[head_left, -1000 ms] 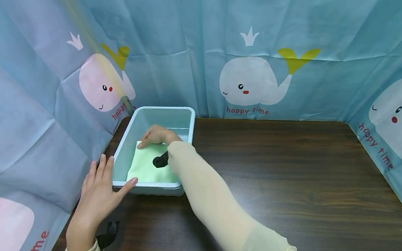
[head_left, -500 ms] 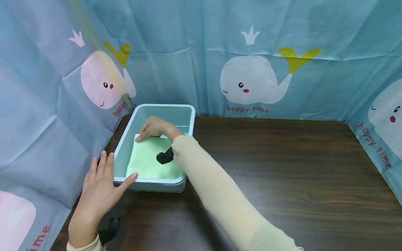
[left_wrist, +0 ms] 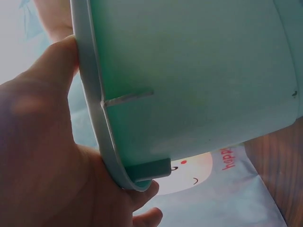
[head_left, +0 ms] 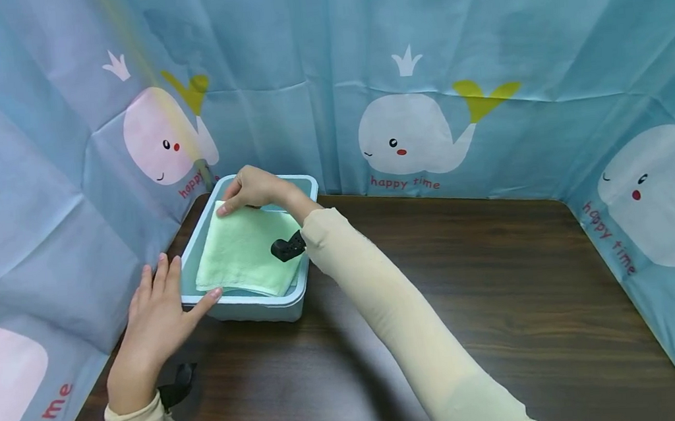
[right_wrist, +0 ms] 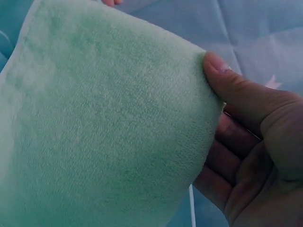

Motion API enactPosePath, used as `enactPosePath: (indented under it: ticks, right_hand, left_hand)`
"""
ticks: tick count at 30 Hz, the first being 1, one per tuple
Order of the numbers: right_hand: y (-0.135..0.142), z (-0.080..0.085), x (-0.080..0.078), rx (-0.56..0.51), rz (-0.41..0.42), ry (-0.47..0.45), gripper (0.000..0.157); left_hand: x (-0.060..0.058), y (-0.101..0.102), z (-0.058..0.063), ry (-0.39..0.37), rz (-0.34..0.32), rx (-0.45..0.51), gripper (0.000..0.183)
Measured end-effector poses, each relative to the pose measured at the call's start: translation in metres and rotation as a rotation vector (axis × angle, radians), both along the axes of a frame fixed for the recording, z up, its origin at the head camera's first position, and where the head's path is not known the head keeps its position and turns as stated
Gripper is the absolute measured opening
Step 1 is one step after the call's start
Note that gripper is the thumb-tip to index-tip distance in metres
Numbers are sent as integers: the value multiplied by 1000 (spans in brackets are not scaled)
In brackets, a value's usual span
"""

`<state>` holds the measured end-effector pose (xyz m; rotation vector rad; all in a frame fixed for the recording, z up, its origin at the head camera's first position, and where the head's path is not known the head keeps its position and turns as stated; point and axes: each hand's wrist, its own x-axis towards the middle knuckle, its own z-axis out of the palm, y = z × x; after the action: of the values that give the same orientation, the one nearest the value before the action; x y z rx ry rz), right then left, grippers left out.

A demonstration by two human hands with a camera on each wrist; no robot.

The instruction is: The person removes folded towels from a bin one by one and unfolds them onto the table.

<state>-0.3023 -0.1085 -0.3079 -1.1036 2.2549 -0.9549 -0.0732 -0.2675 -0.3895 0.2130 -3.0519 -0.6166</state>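
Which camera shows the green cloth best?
The head view: nearly all the cloth shows, pinched by the right hand. The right wrist view is closer but crops it; in the left wrist view, the bin's wall blocks it.

Green cloth (right_wrist: 113, 109) — edge in the pinch of the right hand (right_wrist: 272, 127).

Free room for a hand lies over the dark wood-grain tabletop (head_left: 527, 275) right of the light-blue plastic bin (head_left: 256, 311), bounded by the whale-print curtain (head_left: 276, 37) behind and at right. The beige right sleeve (head_left: 394, 292) slants across the approach from the front. The pale green cloth (head_left: 248, 250), pinched by the right hand (head_left: 257, 189), blocks most of the bin's opening. The left hand (head_left: 157, 320) obstructs its near left corner; the curtain hems in the left side.
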Motion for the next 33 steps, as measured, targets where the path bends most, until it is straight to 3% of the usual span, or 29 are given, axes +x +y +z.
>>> enactPosePath:
  ticks: [9, 22, 33]
  right_hand:
    - [16, 22, 6, -78, -9, 38, 17]
    - [49, 109, 30, -235, -105, 56, 15]
    - [111, 124, 40, -395, -269, 49, 17]
  left_hand:
    - [-5, -1, -2, 2, -12, 20, 107]
    - [-7, -7, -4, 31, -22, 1, 103]
    - [-11, -6, -4, 18, -25, 15, 106]
